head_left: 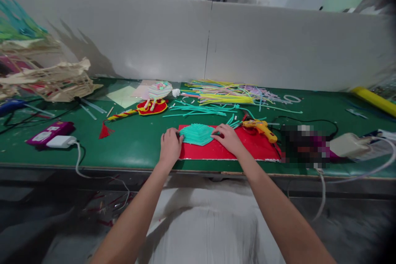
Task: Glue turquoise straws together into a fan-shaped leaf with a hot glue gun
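A turquoise six-sided panel (pixel 198 134), built of pipe cleaners laid side by side, lies over a red board (pixel 213 154) at the front of the table. At its left edge, my left hand (pixel 171 144) has its fingers curled on the rim. My right hand (pixel 228 138) pinches the right corner between thumb and fingers. Just right of that hand, a yellow glue gun (pixel 260 128) rests on the red board. Loose turquoise pipe cleaners (pixel 201 109) are strewn behind the panel.
Yellow and purple pipe cleaners (pixel 229 97) are piled against the partition (pixel 139 37). A striped figure (pixel 159 90) stands on a red base at left. Purple power packs (pixel 52 134) with cables sit on the table (pixel 123 148). A stick framework (pixel 62 80) fills the far left.
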The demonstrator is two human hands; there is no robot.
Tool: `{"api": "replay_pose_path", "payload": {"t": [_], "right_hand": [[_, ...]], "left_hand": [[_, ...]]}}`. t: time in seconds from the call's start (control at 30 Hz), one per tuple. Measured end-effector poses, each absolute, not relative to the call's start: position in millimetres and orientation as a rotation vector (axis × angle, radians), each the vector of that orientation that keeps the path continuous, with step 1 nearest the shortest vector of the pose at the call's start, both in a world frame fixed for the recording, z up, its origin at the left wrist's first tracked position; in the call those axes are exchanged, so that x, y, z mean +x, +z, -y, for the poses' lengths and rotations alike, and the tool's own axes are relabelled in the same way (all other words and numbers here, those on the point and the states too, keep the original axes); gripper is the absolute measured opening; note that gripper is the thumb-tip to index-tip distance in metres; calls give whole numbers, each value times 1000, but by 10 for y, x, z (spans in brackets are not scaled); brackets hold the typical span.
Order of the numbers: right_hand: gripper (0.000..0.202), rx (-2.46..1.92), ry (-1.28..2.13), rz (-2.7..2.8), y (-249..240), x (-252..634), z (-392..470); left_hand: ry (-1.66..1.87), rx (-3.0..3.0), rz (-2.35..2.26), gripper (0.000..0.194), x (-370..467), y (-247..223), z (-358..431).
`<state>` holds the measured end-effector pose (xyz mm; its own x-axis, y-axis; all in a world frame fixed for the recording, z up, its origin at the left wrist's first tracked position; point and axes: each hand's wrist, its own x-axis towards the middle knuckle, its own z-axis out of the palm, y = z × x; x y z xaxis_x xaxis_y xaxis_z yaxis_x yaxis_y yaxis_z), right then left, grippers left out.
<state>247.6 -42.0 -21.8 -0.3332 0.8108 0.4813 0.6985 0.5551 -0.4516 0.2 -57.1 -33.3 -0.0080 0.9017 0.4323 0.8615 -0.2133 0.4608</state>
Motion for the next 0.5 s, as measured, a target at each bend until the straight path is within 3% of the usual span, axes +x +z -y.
{"api": "replay_pose_path", "payload": {"t": [0.3,0.5], "right_hand": [[15,-1191,225,2112,-221,2484,405],[14,-1174,224,2116,-229,2480,391]], "left_hand": [[1257,1982,-1641,15,-173,-287,526],[1158,2021,-1454,11,-266,-276,565]]}}
